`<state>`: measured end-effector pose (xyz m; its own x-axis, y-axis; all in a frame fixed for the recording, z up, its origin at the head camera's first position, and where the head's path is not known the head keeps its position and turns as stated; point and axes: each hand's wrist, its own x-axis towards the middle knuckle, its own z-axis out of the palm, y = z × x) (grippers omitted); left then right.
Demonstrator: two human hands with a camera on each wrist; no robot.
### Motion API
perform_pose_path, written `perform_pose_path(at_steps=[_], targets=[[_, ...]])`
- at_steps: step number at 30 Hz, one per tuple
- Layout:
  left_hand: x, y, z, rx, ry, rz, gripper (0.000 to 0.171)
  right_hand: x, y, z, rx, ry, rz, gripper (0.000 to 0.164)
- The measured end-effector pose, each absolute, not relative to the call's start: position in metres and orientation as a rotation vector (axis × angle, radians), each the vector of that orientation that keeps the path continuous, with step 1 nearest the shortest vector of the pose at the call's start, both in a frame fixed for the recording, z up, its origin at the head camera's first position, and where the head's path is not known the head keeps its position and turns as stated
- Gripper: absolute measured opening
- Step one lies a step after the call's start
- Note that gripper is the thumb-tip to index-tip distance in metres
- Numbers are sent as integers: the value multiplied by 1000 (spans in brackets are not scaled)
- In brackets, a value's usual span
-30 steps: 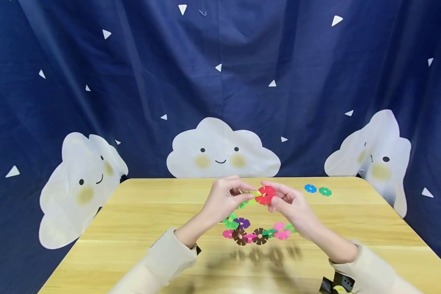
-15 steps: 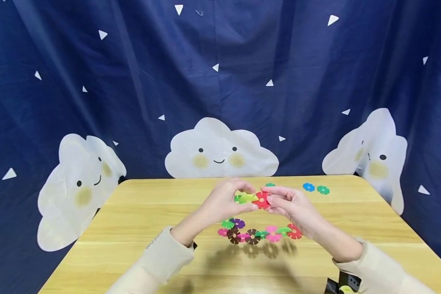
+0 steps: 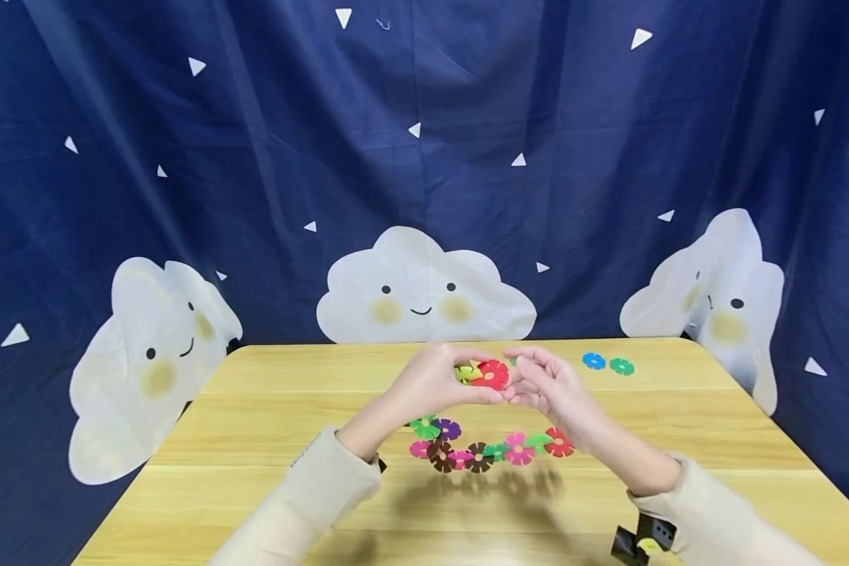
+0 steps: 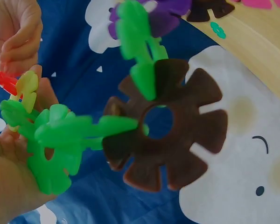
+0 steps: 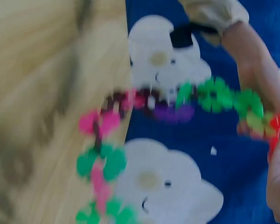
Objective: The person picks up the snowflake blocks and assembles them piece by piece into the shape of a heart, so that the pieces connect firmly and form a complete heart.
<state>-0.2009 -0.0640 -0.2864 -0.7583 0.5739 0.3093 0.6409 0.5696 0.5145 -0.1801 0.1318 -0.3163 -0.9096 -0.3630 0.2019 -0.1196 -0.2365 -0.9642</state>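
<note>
A chain of notched flower-shaped plastic discs (image 3: 478,457) hangs in a curve above the table, in green, purple, brown, pink and red. My left hand (image 3: 431,381) holds its upper end, fingers and thumb around the yellow disc (image 3: 467,374) beside a red disc (image 3: 493,375). Close to that red disc's right edge is my right hand (image 3: 555,391), its fingers loosely bent; whether they touch it is unclear. Another red disc (image 3: 559,442) ends the hanging side below the right hand. A brown disc (image 4: 196,135) and green discs (image 4: 53,154) fill the left wrist view. The right wrist view is blurred.
On the wooden table (image 3: 269,409), a blue disc (image 3: 593,361) and a green disc (image 3: 622,366) lie far right. Part of another green disc (image 3: 513,362) shows behind the right hand. A dark blue curtain (image 3: 424,157) with cloud shapes hangs behind the table.
The red disc at the upper end has moved slightly left with my left hand. My right fingers pinched it half a second ago and now stand at its edge. The hanging chain has swung left.
</note>
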Motion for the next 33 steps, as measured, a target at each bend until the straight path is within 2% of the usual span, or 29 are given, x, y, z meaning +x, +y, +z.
perform_pose_path(at_steps=[4,9,16,20,25,33], targets=[[-203,-71,-286,-992,-2692,-994,48,-200,148,-323,-650,1844,-2343,18],[-202,-78,-284,-941,-2720,-952,46,-233,178,-343,-485,1988,-2293,17],[-201,-86,-284,-927,-2726,-911,45,-268,212,-391,-184,2282,-2038,50],[-200,-89,-286,-933,-2762,-836,48,-280,208,-418,-118,2282,-1860,53],[-198,-89,-288,-977,-2772,-790,49,-296,195,-437,-174,2377,-1559,58],[-193,-91,-287,-986,-2787,-785,49,-322,187,-443,-336,2461,-1191,64]])
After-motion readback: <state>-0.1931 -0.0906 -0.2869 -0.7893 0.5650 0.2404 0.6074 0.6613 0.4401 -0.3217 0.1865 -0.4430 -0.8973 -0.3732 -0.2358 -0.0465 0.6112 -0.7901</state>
